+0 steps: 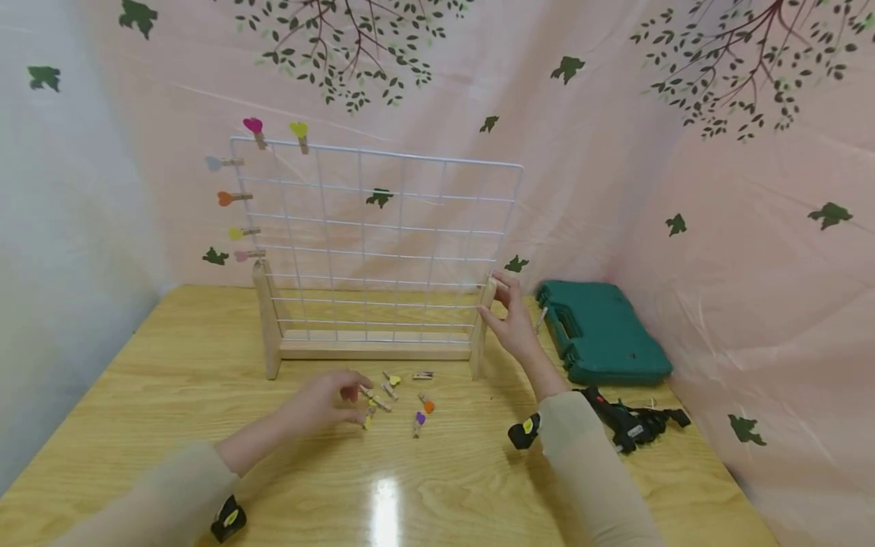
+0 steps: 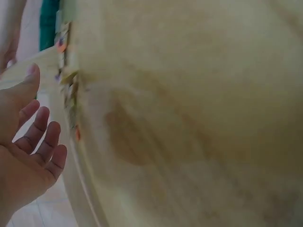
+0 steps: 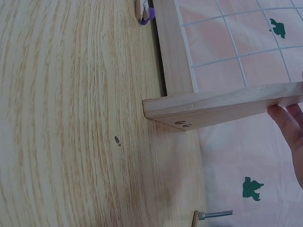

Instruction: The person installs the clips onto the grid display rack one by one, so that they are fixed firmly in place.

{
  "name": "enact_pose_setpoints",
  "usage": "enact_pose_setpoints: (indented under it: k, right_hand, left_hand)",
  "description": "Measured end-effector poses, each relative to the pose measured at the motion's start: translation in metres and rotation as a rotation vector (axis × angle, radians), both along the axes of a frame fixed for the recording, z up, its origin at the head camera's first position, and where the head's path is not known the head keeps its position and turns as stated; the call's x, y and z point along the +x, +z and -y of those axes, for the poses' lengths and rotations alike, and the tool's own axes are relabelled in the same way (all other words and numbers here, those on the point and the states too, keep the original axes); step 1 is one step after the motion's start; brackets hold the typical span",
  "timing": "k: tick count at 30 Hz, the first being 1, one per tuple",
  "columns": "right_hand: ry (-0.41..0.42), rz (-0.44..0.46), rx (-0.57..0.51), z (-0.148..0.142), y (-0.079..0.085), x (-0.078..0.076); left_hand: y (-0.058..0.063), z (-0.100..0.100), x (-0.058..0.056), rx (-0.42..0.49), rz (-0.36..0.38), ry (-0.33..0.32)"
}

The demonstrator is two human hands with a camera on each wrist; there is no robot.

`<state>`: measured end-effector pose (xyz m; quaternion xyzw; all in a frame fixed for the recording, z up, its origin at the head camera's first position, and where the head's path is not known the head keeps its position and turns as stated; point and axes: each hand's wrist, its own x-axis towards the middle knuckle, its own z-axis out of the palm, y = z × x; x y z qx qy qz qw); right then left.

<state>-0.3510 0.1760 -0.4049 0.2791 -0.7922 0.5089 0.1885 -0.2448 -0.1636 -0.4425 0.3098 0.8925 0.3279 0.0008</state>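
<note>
- Done, as judged: six mounted heart-topped clips [image 1: 298,131] sit on the wire grid [image 1: 364,224], along its left and top edges, across from the right grip [image 1: 513,319].
- Left, as judged: several loose clips [image 1: 390,390] on the tabletop [image 1: 478,486], just beside the left grip [image 1: 317,406].
- Left grip: fingers apart, loosely bent. Right grip: clamped on the right upright [image 1: 480,346].
- Writing: none legible; the black tool [image 1: 623,422], right of the right grip, bears a pale label too small to read.

Over my feed I get a white grid [image 1: 410,156], pale wooden stand [image 1: 267,327], magenta clip [image 1: 254,126], orange clip [image 1: 225,198], yellowish wood-grain table [image 1: 307,486], green case [image 1: 615,334] and pink curtain [image 1: 595,152] with dark green leaves [image 1: 567,69]; one blurry clip [image 1: 213,163] is probably pale blue.
</note>
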Motion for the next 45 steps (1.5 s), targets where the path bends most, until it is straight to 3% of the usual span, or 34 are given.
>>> enact_pose_setpoints:
  k: [2, 5, 13, 18, 25, 29, 35, 40, 43, 45]
  right_hand:
    - [0.004, 0.001, -0.006, 0.0, 0.0, 0.0]
    - [-0.004, 0.027, -0.001, 0.0, 0.001, 0.001]
    - [0.02, 0.064, -0.009, 0.007, 0.017, 0.018]
    - [0.002, 0.067, 0.01, 0.009, 0.022, 0.025]
    - [-0.011, 0.081, 0.02, 0.007, 0.022, 0.026]
    - [-0.013, 0.07, 0.021, 0.007, 0.022, 0.026]
    - [-0.01, 0.054, 0.02, 0.008, 0.024, 0.026]
    - [-0.018, 0.052, 0.028, 0.008, 0.025, 0.026]
    - [-0.013, 0.056, 0.023, 0.008, 0.025, 0.027]
    - [-0.005, 0.057, 0.017, 0.008, 0.025, 0.026]
  left_hand:
    - [-0.008, -0.004, 0.004, -0.026, 0.056, -0.017]
    - [-0.014, -0.011, 0.008, -0.064, 0.08, -0.019]
    - [-0.014, -0.017, 0.016, -0.126, -0.007, -0.038]
    - [-0.015, -0.017, 0.016, -0.088, 0.03, -0.028]
    - [-0.014, -0.016, 0.013, 0.041, 0.115, 0.01]
    - [0.007, -0.015, 0.011, 0.105, 0.157, 0.019]
    - [0.062, -0.011, 0.009, 0.192, 0.132, 0.088]
    - [0.102, -0.005, 0.008, 0.327, 0.177, 0.146]
    - [0.128, -0.001, 0.005, 0.383, 0.148, 0.174]
    - [0.148, 0.001, 0.003, 0.421, 0.089, 0.172]
